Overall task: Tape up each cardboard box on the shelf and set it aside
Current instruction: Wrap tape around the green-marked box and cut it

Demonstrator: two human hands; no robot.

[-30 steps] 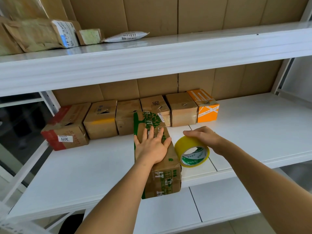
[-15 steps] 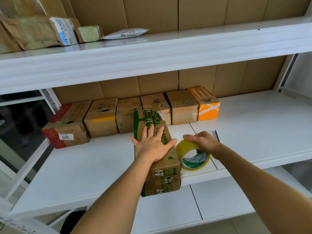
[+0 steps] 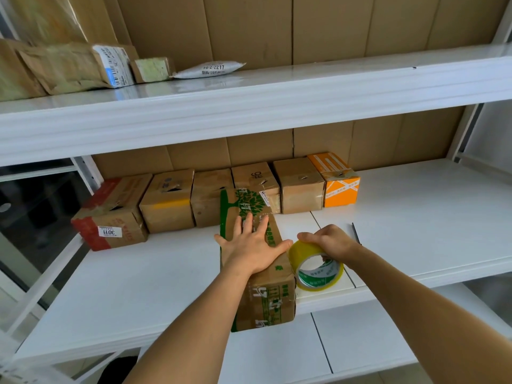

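Green-print box [image 3: 260, 275] sits lengthwise at shelf [image 3: 138, 286] front edge, overhanging. Left hand [image 3: 250, 249] flat, fingers spread, pressing its top; right hand [image 3: 329, 241] grips tape roll [image 3: 315, 268] beside it. Keep box pinned w/ left, pull tape straight along seam.

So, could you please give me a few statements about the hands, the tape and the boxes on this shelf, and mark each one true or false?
1. The left hand lies flat on top of the green-printed box. True.
2. The right hand holds a roll of yellow tape. True.
3. The tape roll is on the left side of the green-printed box. False: it is on the box's right side, close against it.
4. The orange box stands at the right end of the back row. True.
5. The box with the red end stands on the upper shelf. False: it stands at the left end of the row on the lower shelf.
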